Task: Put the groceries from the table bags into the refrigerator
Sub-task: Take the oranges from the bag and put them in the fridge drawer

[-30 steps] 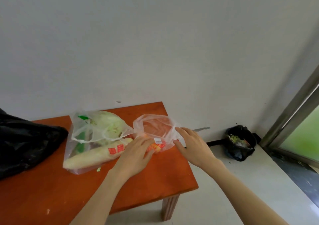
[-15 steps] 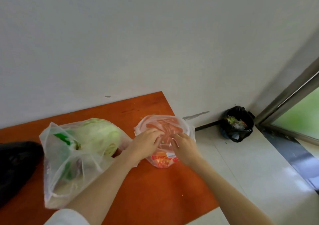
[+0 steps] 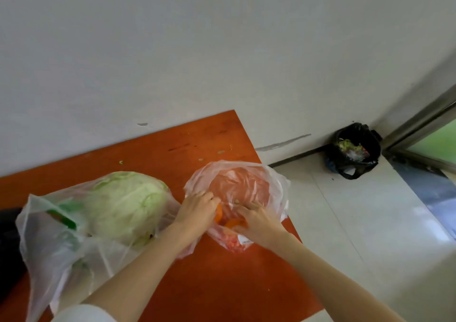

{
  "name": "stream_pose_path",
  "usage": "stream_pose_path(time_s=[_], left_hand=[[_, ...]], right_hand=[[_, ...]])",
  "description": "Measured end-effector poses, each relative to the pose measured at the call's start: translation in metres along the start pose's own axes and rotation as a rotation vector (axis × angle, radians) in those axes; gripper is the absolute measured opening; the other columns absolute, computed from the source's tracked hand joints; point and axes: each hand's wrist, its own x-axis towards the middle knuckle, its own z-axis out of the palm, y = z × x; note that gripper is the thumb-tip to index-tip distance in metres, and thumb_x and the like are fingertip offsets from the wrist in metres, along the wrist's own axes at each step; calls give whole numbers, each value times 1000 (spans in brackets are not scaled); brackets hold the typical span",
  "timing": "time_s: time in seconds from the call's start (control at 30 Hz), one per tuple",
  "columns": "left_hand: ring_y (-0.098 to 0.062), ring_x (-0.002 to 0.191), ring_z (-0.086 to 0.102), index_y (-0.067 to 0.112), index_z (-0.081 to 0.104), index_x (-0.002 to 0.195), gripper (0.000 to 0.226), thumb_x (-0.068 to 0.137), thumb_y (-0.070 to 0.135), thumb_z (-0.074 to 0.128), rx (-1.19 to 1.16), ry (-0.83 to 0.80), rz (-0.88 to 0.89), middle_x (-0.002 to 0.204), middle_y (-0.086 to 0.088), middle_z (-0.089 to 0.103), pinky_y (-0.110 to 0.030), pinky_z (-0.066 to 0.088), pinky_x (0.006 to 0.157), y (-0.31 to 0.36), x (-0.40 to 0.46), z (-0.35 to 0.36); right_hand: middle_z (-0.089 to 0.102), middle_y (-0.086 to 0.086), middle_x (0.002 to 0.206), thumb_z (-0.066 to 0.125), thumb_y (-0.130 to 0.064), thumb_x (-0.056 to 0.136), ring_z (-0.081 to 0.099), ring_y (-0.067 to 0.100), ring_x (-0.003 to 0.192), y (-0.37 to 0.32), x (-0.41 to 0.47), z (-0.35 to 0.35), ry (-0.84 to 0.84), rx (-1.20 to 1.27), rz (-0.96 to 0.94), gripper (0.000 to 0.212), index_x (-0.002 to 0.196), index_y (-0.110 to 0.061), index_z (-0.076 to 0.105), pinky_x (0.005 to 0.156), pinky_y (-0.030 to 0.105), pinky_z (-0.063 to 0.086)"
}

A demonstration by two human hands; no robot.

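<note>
A small clear plastic bag (image 3: pixel 246 181) lies open near the right edge of the orange-red table (image 3: pixel 217 284). Both hands are inside its mouth. My left hand (image 3: pixel 197 208) curls its fingers round an orange fruit (image 3: pixel 218 214). My right hand (image 3: pixel 259 223) grips a second orange fruit (image 3: pixel 234 222) beside it. To the left a larger clear bag (image 3: pixel 56 242) holds a pale green cabbage (image 3: pixel 123 203) and a green-labelled item (image 3: pixel 64 219). The refrigerator is out of view.
A black bag (image 3: pixel 7 245) sits at the table's left edge. A white wall stands behind the table. On the tiled floor to the right a black-lined bin (image 3: pixel 352 150) with scraps sits in the corner by a metal door frame (image 3: pixel 419 117).
The view has moved closer and lower over the table. Both hands have gone deeper into the small bag and now hold the orange fruits, which have become visible.
</note>
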Motion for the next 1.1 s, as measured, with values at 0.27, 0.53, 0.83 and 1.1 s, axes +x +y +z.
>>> stream_pose_path(time_s=[0.27, 0.53, 0.83, 1.1], left_hand=[[-22, 122, 38, 17, 47, 126, 50, 82, 36, 61, 160, -129, -69, 129, -2, 47, -35, 29, 102, 8, 12, 18], [-27, 129, 38, 9, 20, 143, 95, 74, 58, 64, 127, -213, -269, 140, -13, 40, -35, 28, 105, 5, 14, 22], [-26, 128, 39, 15, 23, 141, 81, 79, 49, 62, 82, -67, -236, 138, -6, 46, -40, 25, 103, 10, 5, 11], [-21, 124, 44, 27, 37, 135, 71, 75, 54, 65, -308, 312, -249, 135, 2, 48, -40, 32, 99, 15, -9, -37]], right_hand=[[52, 4, 136, 54, -45, 87, 50, 24, 123, 7, 4, 11, -66, 0, -157, 47, 128, -21, 53, 104, 34, 40], [55, 6, 128, 58, -34, 84, 52, 26, 116, 9, 9, 14, -306, -34, -173, 53, 133, -22, 43, 100, 39, 43], [44, 5, 139, 62, -42, 81, 43, 26, 127, 11, 2, 13, -136, 44, -109, 65, 136, -19, 36, 107, 39, 36], [38, 0, 142, 64, -39, 80, 34, 21, 130, -8, -21, -34, 175, 174, -30, 71, 142, -27, 31, 106, 35, 31]])
